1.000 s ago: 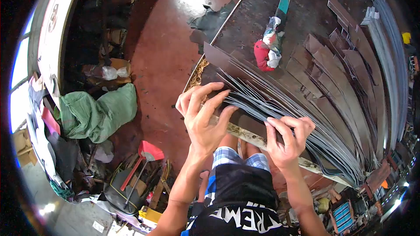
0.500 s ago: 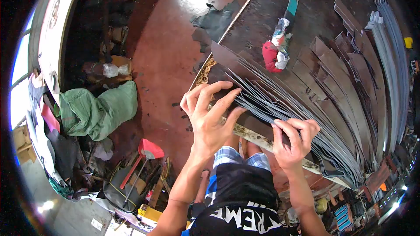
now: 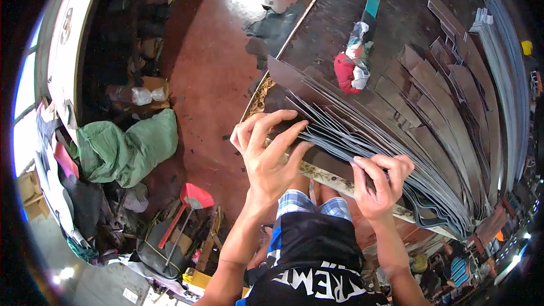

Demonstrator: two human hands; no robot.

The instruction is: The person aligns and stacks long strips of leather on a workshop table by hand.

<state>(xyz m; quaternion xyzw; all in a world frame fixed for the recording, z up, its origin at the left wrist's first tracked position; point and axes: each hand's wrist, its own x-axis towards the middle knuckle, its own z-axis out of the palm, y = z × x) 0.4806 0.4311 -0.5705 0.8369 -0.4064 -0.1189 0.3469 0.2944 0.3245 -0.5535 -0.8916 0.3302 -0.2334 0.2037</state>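
Note:
A fanned bundle of thin, flexible grey-brown strips point(image 3: 362, 144), leather-like, lies along the near edge of the dark worktable. At the bundle's left end my left hand point(image 3: 269, 150) has its fingers curved, with strip ends between thumb and forefinger. My right hand point(image 3: 383, 184) pinches the near edge of the same bundle further right, its fingertips closed on the strips. Some strips bow apart between the two hands. Beyond the bundle lies a knife point(image 3: 362, 37), its blade partly teal and its handle wrapped in red and white material.
More brown strips point(image 3: 422, 90) are fanned across the table, with long grey strips point(image 3: 504, 79) at the far right. A green sack point(image 3: 130, 147) and a red dustpan point(image 3: 196, 196) are on the left. Dark scraps point(image 3: 275, 25) lie on the red floor point(image 3: 207, 73).
The view has shifted slightly, so the table things appear a little further left. The strip ends by my left hand have spread slightly. Both hands stay at the bundle.

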